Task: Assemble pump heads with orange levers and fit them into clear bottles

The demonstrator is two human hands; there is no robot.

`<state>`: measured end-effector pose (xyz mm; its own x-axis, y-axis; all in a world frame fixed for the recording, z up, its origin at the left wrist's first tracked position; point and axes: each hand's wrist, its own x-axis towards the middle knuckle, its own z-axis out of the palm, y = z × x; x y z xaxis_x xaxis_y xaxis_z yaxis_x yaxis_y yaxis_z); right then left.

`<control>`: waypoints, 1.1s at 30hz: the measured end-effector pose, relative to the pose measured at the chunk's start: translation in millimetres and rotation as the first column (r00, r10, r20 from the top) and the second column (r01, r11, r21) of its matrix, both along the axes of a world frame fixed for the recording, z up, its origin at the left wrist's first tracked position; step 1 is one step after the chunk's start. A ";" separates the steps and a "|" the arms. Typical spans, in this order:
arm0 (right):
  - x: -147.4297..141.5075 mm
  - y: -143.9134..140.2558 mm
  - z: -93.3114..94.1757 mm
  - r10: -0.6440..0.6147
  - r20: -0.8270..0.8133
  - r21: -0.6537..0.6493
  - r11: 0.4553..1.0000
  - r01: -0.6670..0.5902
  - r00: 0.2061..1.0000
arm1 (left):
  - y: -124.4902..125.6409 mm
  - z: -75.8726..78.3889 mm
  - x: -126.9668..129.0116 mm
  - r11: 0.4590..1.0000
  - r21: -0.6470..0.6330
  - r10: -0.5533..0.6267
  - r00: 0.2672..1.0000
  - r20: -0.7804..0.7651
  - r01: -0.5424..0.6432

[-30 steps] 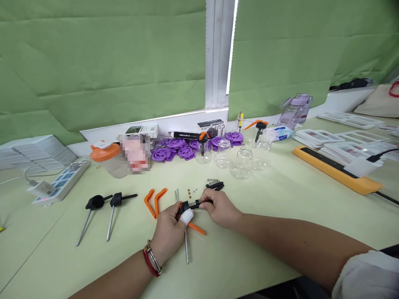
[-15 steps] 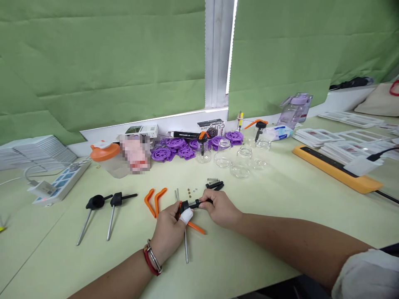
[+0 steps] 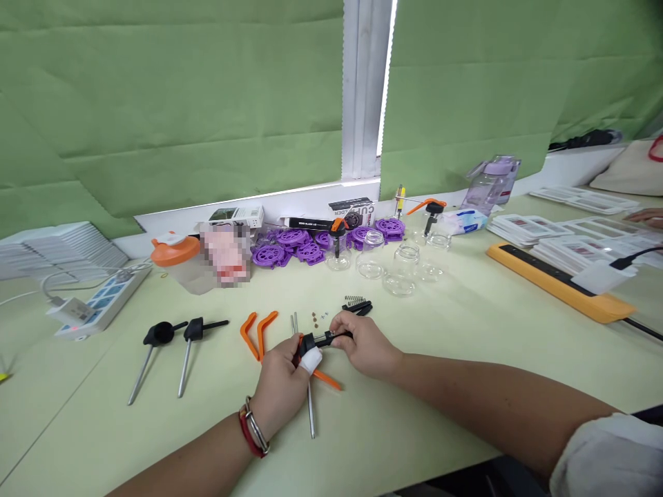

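Both hands pinch one black pump head (image 3: 317, 339): left hand (image 3: 280, 383) fingers grip its body, right hand (image 3: 365, 342) fingers hold its nozzle end, long axis running left-right between them.

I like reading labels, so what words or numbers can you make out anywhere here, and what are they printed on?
"CU...ER": large white letters, partly hidden, on the black-and-white cardboard box by the window sill.
Small white print on the long flat black box: too small to read.
Print on the white carton, white power strip and stacked white cards: too blurred to read.
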<state>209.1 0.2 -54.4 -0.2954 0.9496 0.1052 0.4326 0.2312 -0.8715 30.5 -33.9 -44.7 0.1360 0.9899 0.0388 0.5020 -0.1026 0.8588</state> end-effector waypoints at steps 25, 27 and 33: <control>-2.1 0.1 -5.1 0.011 -0.010 -0.006 1.000 -0.011 1.000 | -0.9 0.9 1.8 1.000 -0.003 0.006 1.000 -0.029 -0.006; -1.8 -0.7 -2.5 0.011 0.010 -0.014 1.000 -0.011 1.000 | -0.3 1.6 1.6 1.000 0.001 0.002 0.999 -0.052 -0.002; -1.1 -0.3 -0.9 0.007 0.008 -0.028 1.000 -0.007 1.000 | 1.8 2.0 1.3 1.000 0.020 -0.002 0.997 -0.080 0.004</control>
<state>208.0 -0.1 -55.3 -0.3028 0.9499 0.0768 0.4377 0.2102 -0.8742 31.8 -32.0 -42.7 0.1425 0.9887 0.0474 0.5688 -0.1210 0.8136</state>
